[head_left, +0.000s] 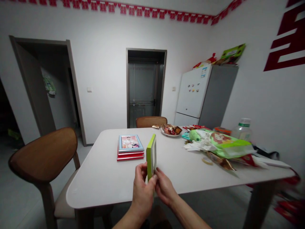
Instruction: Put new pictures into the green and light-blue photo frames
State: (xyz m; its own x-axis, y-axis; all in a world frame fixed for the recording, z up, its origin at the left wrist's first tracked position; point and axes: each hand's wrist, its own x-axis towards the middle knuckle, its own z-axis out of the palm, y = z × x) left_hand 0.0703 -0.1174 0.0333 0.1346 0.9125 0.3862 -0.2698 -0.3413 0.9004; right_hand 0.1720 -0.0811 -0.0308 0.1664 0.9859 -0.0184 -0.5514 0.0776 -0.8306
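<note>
A picture frame with a lime-green edge point(149, 158) stands upright, seen almost edge-on, above the near edge of the table. Around its lower left side my left hand point(143, 187) is closed. My right hand point(165, 187) grips the same frame low on its right side, the fingertips partly hidden behind it. To the left lies a stack of picture frames point(130, 156) with red edges; the top one is a light blue photo frame point(131, 142) holding a photo of people in pale clothes.
The white table point(100, 181) also bears a plate of food point(171, 130), a green tissue pack point(233, 144), a roll of tape point(207, 161) and a clear bottle point(243, 128). Wooden chairs stand at the left point(45, 156) and far side point(151, 121). A fridge point(193, 92) is behind.
</note>
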